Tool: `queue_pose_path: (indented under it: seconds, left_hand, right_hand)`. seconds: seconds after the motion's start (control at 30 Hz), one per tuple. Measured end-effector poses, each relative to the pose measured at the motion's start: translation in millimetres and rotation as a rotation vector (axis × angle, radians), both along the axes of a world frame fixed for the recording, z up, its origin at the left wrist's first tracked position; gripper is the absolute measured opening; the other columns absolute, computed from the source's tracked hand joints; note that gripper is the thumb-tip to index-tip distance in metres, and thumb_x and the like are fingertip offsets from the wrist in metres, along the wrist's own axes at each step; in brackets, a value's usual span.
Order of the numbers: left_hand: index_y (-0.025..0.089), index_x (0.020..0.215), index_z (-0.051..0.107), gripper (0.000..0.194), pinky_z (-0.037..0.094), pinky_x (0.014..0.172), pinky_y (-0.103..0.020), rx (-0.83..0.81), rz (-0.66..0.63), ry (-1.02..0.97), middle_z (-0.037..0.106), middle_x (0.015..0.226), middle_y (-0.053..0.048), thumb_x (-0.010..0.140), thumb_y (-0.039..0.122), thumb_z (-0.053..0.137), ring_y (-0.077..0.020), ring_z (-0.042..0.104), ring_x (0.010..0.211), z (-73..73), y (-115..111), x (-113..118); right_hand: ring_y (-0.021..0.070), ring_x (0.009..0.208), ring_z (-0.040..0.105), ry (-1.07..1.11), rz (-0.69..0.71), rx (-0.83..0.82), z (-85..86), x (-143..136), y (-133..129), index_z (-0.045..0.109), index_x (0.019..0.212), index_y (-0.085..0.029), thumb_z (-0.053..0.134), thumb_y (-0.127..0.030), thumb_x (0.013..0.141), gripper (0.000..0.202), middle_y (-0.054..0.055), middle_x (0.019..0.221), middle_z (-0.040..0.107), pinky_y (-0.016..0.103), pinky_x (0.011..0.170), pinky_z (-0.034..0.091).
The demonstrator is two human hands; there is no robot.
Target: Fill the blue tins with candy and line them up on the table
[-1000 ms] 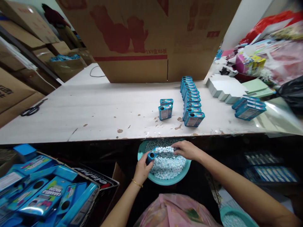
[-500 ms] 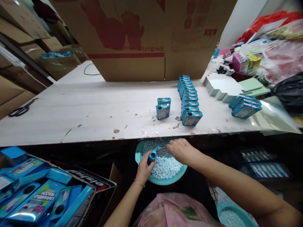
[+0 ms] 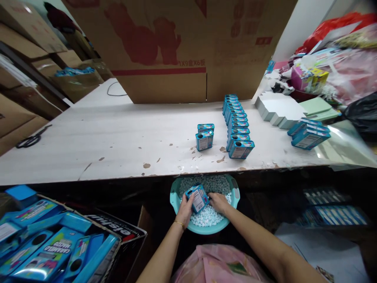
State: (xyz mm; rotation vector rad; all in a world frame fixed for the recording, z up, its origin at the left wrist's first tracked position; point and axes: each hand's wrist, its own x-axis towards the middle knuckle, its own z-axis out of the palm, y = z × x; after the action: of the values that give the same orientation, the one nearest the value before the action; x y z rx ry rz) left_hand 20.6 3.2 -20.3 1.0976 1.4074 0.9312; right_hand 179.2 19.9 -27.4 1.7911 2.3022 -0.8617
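Observation:
My left hand [image 3: 185, 210] grips a blue printed box [image 3: 198, 197] by its left side, tilted over a turquoise basin [image 3: 235, 196] of small white and pale blue pieces [image 3: 207, 216]. Just right of the box, my right hand [image 3: 218, 203] is down at the pieces, fingers bent together; what they hold, if anything, is hidden. On the white table [image 3: 97, 129] above, two similar boxes [image 3: 204, 140] stand upright, one behind the other. A long row of such boxes [image 3: 241, 150] stands to their right.
A carton of blue boxes [image 3: 53, 251] fills the lower left. A large cardboard box [image 3: 188, 43] stands at the table's back. Scissors [image 3: 33, 137] lie far left. White stacks [image 3: 277, 110], more blue boxes [image 3: 310, 135] and a black bag [image 3: 362, 114] are at the right.
The box in my left hand has turned, so its broad labelled face shows. My right hand has come down and back towards the pieces. The view has shifted slightly.

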Motion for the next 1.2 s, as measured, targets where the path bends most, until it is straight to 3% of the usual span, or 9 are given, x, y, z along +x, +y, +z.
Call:
queue_pose_path:
  seconds: [0.13,0.3,0.4,0.53,0.7,0.87,1.0,1.1,1.2]
  left_hand:
    - [0.019,0.106,0.04,0.039,0.045,0.081,-0.036,0.012,0.064,-0.132,0.06,0.098,-0.008,0.078,0.046,0.041,-0.0188,0.058,0.09,25.3,-8.2,-25.6]
    - [0.017,0.104,0.046,0.041,0.041,0.086,-0.033,0.171,0.137,0.106,0.059,0.098,-0.005,0.071,0.04,0.053,-0.0181,0.054,0.093,43.7,-10.4,-60.7]
    - [0.016,0.102,0.048,0.039,0.042,0.083,-0.032,0.238,0.059,0.232,0.06,0.093,-0.005,0.07,0.037,0.055,-0.0186,0.055,0.088,40.6,-8.7,-56.2]
    - [0.017,0.103,0.049,0.036,0.041,0.083,-0.034,0.287,-0.043,0.345,0.059,0.097,-0.007,0.071,0.032,0.054,-0.0199,0.055,0.091,30.8,-7.5,-33.4]
    - [0.017,0.105,0.048,0.034,0.039,0.087,-0.036,0.393,-0.138,0.407,0.056,0.103,-0.009,0.073,0.026,0.051,-0.0199,0.052,0.098,22.3,-7.7,-16.8]
    - [0.018,0.106,0.049,0.033,0.04,0.087,-0.036,0.44,-0.172,0.391,0.056,0.104,-0.009,0.073,0.023,0.05,-0.0198,0.051,0.098,18.0,-6.2,-14.8]
    - [0.018,0.104,0.05,0.034,0.036,0.09,-0.037,0.392,-0.082,0.296,0.055,0.105,-0.008,0.072,0.026,0.053,-0.0201,0.05,0.1,18.6,-4.9,-20.2]
    - [0.018,0.102,0.051,0.037,0.035,0.092,-0.036,0.282,0.019,0.178,0.055,0.104,-0.008,0.069,0.032,0.057,-0.0205,0.05,0.101,17.2,-4.3,-27.5]
    - [0.018,0.098,0.051,0.04,0.037,0.09,-0.037,0.07,0.128,0.007,0.058,0.099,-0.007,0.065,0.037,0.061,-0.021,0.052,0.097,8.0,-2.8,-29.1]
  right_hand:
    - [0.0158,0.092,0.055,0.127,-0.021,-0.011,8.3,16.9,7.4,0.051,0.107,-0.025,0.046,-0.033,0.078,0.03,0.001,0.101,0.061,0.022,0.072,0.038]
    - [0.0171,0.091,0.055,0.244,-0.034,0.009,48.1,41.0,15.2,0.054,0.105,-0.024,0.05,-0.032,0.074,0.032,0.002,0.098,0.062,0.023,0.072,0.038]
    - [0.0177,0.088,0.055,0.254,0.012,0.035,85.5,51.0,19.6,0.056,0.104,-0.024,0.051,-0.032,0.073,0.032,0.002,0.095,0.063,0.024,0.071,0.038]
    - [0.0188,0.09,0.056,0.177,0.141,0.061,130.9,47.1,23.0,0.057,0.104,-0.024,0.051,-0.035,0.074,0.032,0.003,0.097,0.063,0.025,0.072,0.038]
    - [0.0224,0.083,0.058,-0.15,0.321,0.187,157.8,16.5,15.6,0.057,0.096,-0.022,0.049,-0.032,0.075,0.025,0.007,0.087,0.065,0.028,0.067,0.04]
    - [0.0207,0.075,0.058,-0.261,0.439,0.325,169.1,-7.3,4.0,0.055,0.087,-0.016,0.038,-0.015,0.079,0.019,0.01,0.076,0.061,0.028,0.063,0.039]
    - [0.0189,0.074,0.057,-0.246,0.428,0.35,168.0,13.7,8.8,0.053,0.084,-0.017,0.04,-0.016,0.078,0.015,0.008,0.078,0.06,0.027,0.062,0.038]
    - [0.0198,0.077,0.057,-0.27,0.304,0.284,138.4,44.2,15.8,0.053,0.089,-0.018,0.044,-0.019,0.077,0.016,0.007,0.083,0.06,0.028,0.064,0.038]
    - [0.0222,0.082,0.057,-0.275,0.164,0.124,85.6,55.1,15.5,0.055,0.093,-0.016,0.041,-0.016,0.077,0.021,0.01,0.086,0.061,0.031,0.068,0.037]
